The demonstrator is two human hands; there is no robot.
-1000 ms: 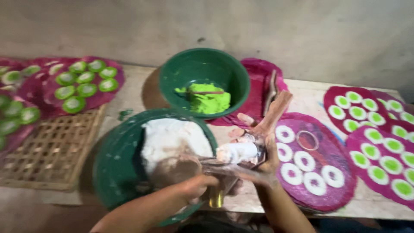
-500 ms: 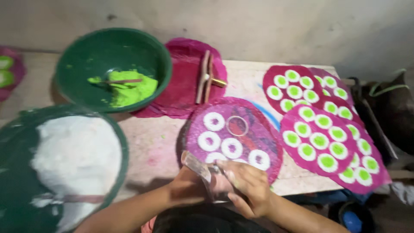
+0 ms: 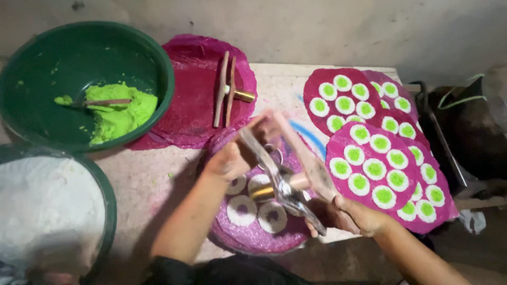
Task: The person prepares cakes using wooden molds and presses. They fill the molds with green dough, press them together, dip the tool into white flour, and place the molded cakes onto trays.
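Note:
My left hand (image 3: 232, 157) and my right hand (image 3: 351, 214) hold a wooden scissor-like press (image 3: 288, 169) with a brass tube at its joint, one handle in each hand. The press hovers above a round magenta woven tray (image 3: 248, 240) that carries several white dough rings with hollow centres (image 3: 241, 210). A second wooden press with a brass tube (image 3: 228, 89) lies unused on another magenta tray (image 3: 187, 113) behind my hands.
A green basin (image 3: 158, 68) at the back left holds bright green dough (image 3: 119, 111) and a stick. Another green basin (image 3: 108, 206) at the left holds white dough (image 3: 45, 208). Magenta trays (image 3: 393, 174) of white rings with green centres overlap at the right.
The view has shifted a little. Both hands lifted the press from low near the front edge up over the tray of white rings, with its handles spread.

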